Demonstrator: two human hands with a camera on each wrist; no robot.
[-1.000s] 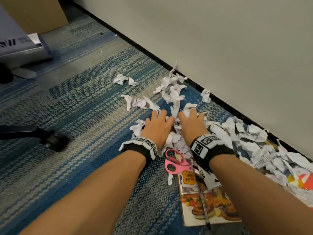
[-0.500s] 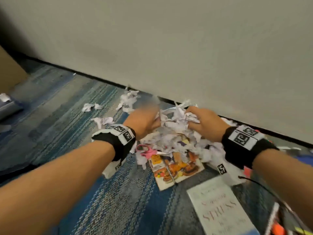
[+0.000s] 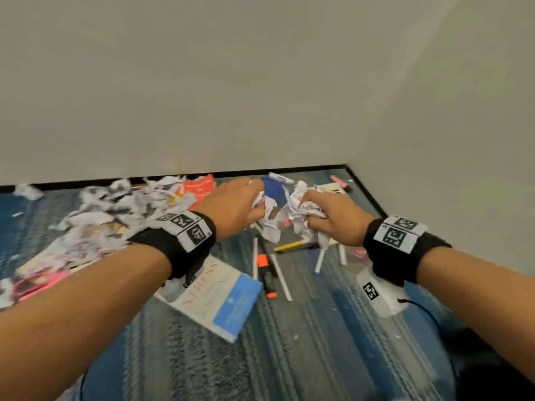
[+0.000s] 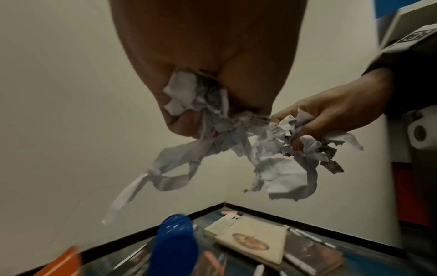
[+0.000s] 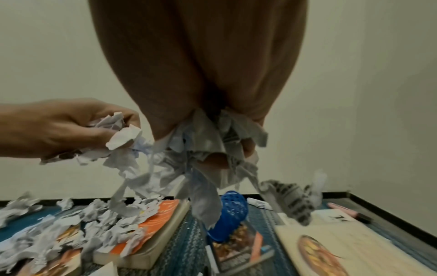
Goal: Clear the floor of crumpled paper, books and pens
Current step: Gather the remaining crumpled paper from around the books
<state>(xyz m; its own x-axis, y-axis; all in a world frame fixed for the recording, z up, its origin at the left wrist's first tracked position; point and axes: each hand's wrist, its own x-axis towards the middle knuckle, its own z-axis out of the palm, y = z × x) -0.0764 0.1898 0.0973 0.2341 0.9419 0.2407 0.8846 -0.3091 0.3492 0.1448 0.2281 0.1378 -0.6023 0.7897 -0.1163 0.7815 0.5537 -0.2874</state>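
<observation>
Both hands hang above the carpet near a wall corner, each gripping a handful of crumpled paper. My left hand [image 3: 246, 205] squeezes a white wad [image 3: 270, 227] with strips dangling from it [image 4: 201, 104]. My right hand [image 3: 317, 217] clutches another wad [image 3: 299, 208], and scraps trail below it [image 5: 212, 149]. The two wads touch between the hands. A big pile of paper scraps [image 3: 115, 209] lies on the floor to the left. Below the hands lie a white and blue book [image 3: 228, 296], an orange highlighter [image 3: 265, 274], white pens [image 3: 281, 277] and a yellow pen [image 3: 291, 246].
A blue mesh cup [image 5: 232, 211] lies tipped on the floor under the hands. An orange book [image 5: 158, 218] sits half under scraps, with more books [image 5: 331, 248] to the right. Pink scissors [image 3: 39, 282] lie far left. Walls [image 3: 260, 82] meet in a corner ahead.
Both hands closed on handfuls of paper from the pile and lifted them off the floor. They and my view swung right, toward the corner with pens and books.
</observation>
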